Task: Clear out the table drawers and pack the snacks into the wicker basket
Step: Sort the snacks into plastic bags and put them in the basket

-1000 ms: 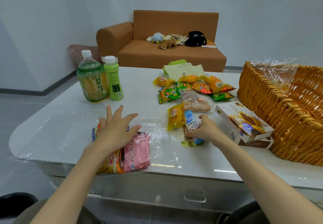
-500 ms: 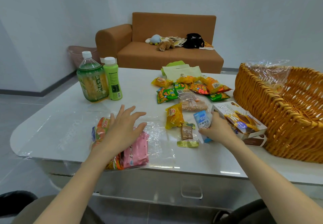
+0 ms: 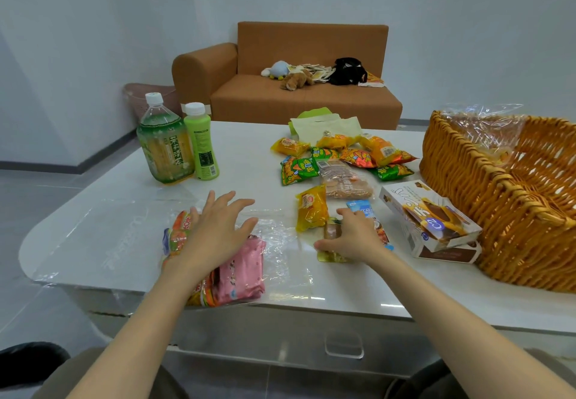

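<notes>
White tabletop (image 3: 249,186) strewn with snacks (image 3: 299,171), wicker basket (image 3: 498,227) at right. Left hand (image 3: 215,233), grip wide, rests on the bagged snacks (image 3: 246,271); right hand (image 3: 352,236), grip flat, covers a small packet (image 3: 329,232). Best pinch its edge, then lift clear.

The left grip (image 3: 215,236), centre-left of the frame, is palm down with fingers spread (thumb out to the right). The right grip (image 3: 352,236), at centre, is palm down, fingers loosely extended, thumb pointing left.
</notes>
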